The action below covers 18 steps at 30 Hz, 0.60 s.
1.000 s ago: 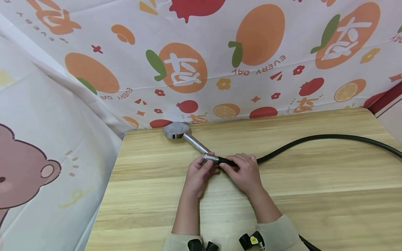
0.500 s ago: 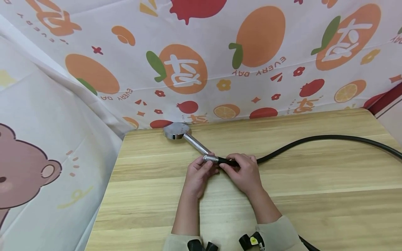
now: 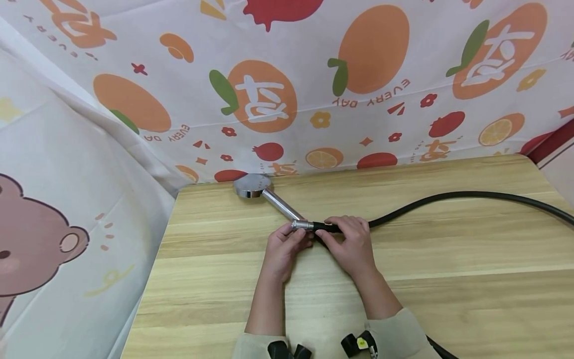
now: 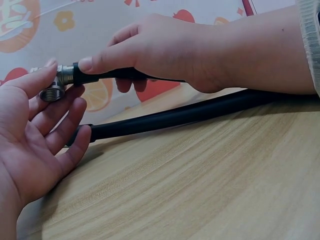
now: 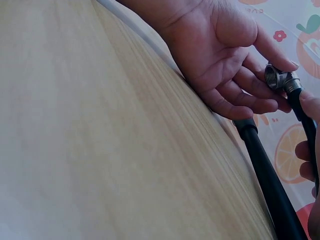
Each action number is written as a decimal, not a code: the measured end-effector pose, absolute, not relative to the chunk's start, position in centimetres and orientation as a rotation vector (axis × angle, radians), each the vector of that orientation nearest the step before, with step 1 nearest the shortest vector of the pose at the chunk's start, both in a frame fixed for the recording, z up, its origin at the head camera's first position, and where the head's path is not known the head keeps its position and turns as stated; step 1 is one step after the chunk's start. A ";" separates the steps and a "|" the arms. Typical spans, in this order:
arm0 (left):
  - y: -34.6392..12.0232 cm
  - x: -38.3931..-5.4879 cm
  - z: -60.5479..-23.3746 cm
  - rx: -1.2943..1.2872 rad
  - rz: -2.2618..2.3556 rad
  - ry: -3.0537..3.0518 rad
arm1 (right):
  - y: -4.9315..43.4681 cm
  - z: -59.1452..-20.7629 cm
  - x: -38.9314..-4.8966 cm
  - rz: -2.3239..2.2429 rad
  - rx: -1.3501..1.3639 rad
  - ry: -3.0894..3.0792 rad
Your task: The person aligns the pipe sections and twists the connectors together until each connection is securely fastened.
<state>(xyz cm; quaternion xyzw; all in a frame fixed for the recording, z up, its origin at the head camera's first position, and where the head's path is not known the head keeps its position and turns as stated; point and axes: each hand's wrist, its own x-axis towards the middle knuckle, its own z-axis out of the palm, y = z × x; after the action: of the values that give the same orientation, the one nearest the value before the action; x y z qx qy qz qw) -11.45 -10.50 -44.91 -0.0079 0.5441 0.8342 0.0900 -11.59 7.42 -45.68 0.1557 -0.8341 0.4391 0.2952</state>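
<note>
My left hand [image 3: 281, 252] pinches a silver threaded pipe fitting [image 4: 54, 90] between thumb and fingers. One round threaded opening of it faces out in the wrist views. A black hose [image 3: 403, 214] joins the fitting's right side, and my right hand [image 3: 352, 244] pinches that hose close to the joint. Up and to the left lies a chrome shower head [image 3: 252, 185]; its handle [image 3: 280, 204] runs down to behind the fitting, and I cannot tell whether they touch. A second black hose length [image 4: 170, 116] passes below the right forearm, its end beside the left little finger.
The wooden table [image 3: 202, 299] carries all of this. The held hose arcs across the table's right side and leaves the view. A fruit-print cloth [image 3: 314, 75] hangs along the back edge, and a bear-print cloth [image 3: 112, 239] hangs on the left.
My right hand and the hose it holds have risen slightly. Black hose now shows below them in the head view. The left hand and the shower head stay nearly still.
</note>
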 end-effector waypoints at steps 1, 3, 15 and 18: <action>-10.5 -11.5 -44.9 -0.016 2.476 1.617 | 7.4 -45.7 -11.6 1.168 0.420 -2.219; -10.5 -11.5 -44.9 -0.004 2.469 1.617 | 7.5 -45.7 -11.6 1.164 0.435 -2.215; -10.8 -11.5 -45.2 0.032 2.429 1.616 | 7.6 -45.8 -11.6 1.177 0.494 -2.205; -10.9 -11.7 -45.2 0.046 2.420 1.620 | 7.5 -45.8 -11.6 1.167 0.492 -2.203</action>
<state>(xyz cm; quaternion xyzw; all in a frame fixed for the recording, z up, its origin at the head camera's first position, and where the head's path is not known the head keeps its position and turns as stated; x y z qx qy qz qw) -11.67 -10.93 -45.20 0.0159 0.5526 0.8254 0.1144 -11.64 7.52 -45.83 0.1848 -0.8282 0.4386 0.2959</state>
